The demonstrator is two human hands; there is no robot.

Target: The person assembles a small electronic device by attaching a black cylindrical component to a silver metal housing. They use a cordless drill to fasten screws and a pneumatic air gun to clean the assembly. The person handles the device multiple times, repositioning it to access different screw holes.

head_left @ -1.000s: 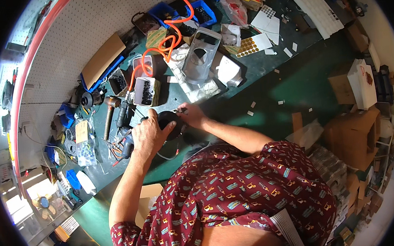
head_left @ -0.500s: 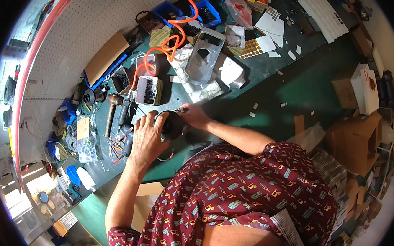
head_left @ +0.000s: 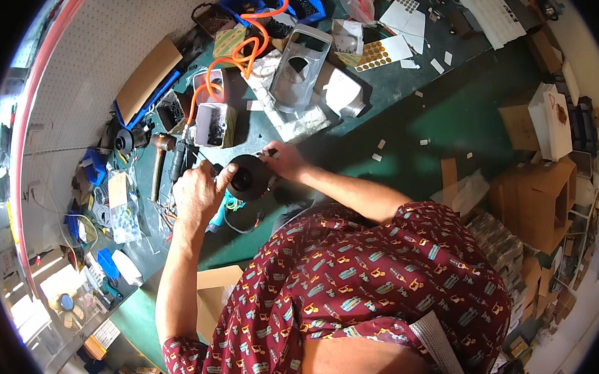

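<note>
In front of my chest is a black round part (head_left: pixel 249 179), its face with a recessed dark centre turned upward. My right hand (head_left: pixel 286 161) grips its right edge, with a small pale piece showing by the fingertips. At the left edge, my left hand (head_left: pixel 199 192) has its thumb against the rim. The left fingers are curled and their tips hidden. Just beyond that hand lies a dark-handled tool (head_left: pixel 178 161), beside a hammer (head_left: pixel 161 158). A teal object (head_left: pixel 230 203) shows below the part, partly covered.
A white bin of small black pieces (head_left: pixel 216 125) and a clear grey housing (head_left: pixel 301 69) stand farther back on the green bench. An orange coiled hose (head_left: pixel 251 48) loops over the bins. Blue bins (head_left: pixel 303 4) line the back; cardboard boxes (head_left: pixel 531 195) sit at right.
My left hand has slid left, off the top of the black part, uncovering its face. The part has tilted upward and the teal object now shows. The whole view has shifted slightly.
</note>
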